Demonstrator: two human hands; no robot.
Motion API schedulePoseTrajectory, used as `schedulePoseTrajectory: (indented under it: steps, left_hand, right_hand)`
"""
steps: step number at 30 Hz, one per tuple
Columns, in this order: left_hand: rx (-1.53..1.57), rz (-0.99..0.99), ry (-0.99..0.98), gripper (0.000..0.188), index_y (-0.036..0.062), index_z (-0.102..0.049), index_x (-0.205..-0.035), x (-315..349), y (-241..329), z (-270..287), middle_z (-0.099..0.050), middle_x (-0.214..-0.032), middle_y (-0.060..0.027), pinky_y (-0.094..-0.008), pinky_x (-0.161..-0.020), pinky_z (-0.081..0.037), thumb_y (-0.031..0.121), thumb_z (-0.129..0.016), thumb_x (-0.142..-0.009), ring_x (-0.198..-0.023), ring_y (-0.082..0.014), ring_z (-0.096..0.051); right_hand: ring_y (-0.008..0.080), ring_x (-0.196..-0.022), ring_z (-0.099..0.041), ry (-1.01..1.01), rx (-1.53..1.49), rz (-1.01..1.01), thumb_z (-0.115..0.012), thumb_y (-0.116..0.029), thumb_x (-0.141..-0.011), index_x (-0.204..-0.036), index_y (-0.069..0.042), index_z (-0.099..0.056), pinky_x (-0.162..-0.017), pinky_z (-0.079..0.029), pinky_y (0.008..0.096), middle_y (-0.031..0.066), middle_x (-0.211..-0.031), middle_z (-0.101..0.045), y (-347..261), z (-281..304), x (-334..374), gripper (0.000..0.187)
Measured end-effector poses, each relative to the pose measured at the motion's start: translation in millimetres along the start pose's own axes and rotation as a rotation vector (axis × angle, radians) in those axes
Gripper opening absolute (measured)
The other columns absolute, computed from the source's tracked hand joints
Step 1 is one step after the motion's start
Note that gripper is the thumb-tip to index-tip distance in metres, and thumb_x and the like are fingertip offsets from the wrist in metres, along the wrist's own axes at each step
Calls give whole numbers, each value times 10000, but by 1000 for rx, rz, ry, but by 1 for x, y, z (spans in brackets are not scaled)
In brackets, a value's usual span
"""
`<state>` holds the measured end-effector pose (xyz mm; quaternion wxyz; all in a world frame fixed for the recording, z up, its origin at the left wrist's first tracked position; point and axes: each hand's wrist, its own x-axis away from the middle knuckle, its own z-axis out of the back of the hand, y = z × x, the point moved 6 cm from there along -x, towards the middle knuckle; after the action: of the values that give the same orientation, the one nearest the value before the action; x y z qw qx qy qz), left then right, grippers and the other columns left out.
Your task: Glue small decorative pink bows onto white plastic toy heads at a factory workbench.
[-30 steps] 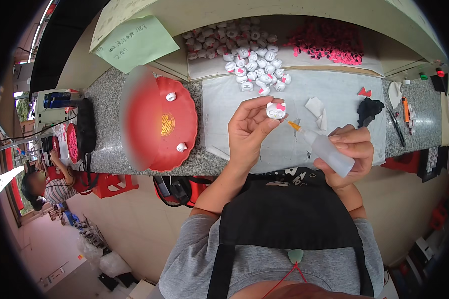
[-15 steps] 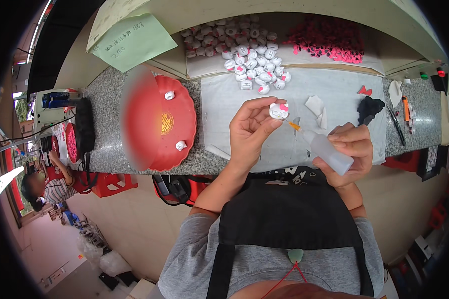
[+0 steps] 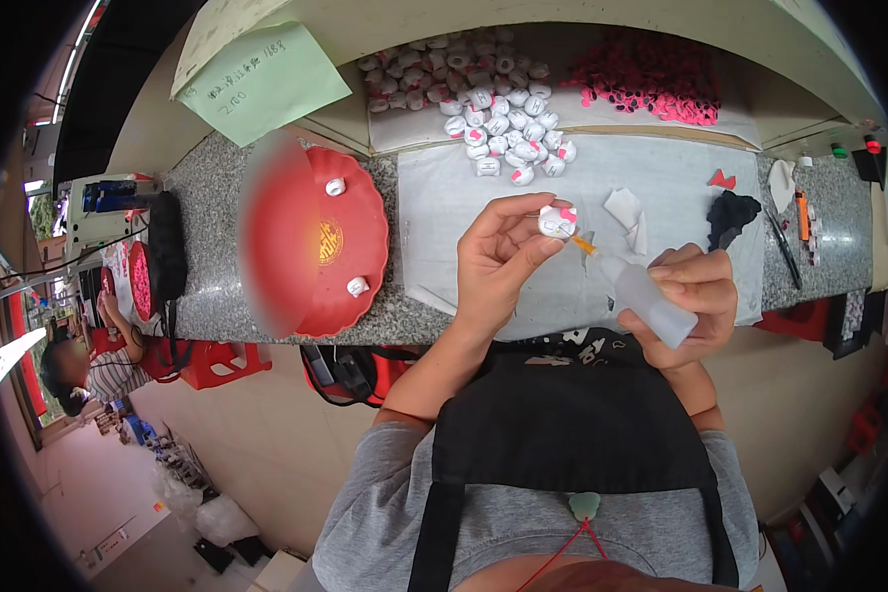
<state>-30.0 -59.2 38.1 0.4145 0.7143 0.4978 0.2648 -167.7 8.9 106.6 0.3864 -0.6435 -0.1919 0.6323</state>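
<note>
Between the thumb and fingers of my left hand (image 3: 506,247) is a small white figurine head (image 3: 557,221) with a pink bow patch. My right hand (image 3: 696,301) is closed round a translucent squeeze bottle (image 3: 651,301), tilted with its orange needle tip (image 3: 584,245) pointing up and left. The tip's end is right at the lower edge of the head; whether it touches I cannot tell. Beyond my hands, several similar white pieces (image 3: 513,133) are piled on the white paper (image 3: 434,212) that covers the worktop.
A red scalloped tray (image 3: 360,232) with two white pieces stands at left. Small pink pieces (image 3: 651,84) are heaped at the back. To the right lie a black cloth (image 3: 730,217), a pen (image 3: 784,252) and an orange-handled tool (image 3: 803,215). Another person (image 3: 113,370) sits far left.
My left hand has turned the white head slightly and brought it a little to the right. The bottle in my right hand has hardly moved.
</note>
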Motion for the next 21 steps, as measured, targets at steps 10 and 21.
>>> schedulePoseTrajectory:
  steps: [10, 21]
  left_hand:
    - [-160, -124, -42, 325, -24, -481, -997, 0, 3, 0, -459, -988, -101, -257, -779, -401, -76, -556, -685, -899, -144, -478]
    - [-264, -144, -51, 310, -20, -492, -993, -1, 4, -1, -460, -1006, -115, -248, -755, -411, -66, -548, -692, -906, -154, -475]
  right_hand:
    - [145, -612, -497, 1, -13, -23, -747, -2, -476, -841, -74, -459, -523, -418, 232, 65, -813, -464, 1, -3, -2, 470]
    - [137, -599, -483, -2, -13, -37, -719, 29, -505, -854, -46, -458, -540, -408, 238, 89, -787, -451, 1, -1, -4, 442]
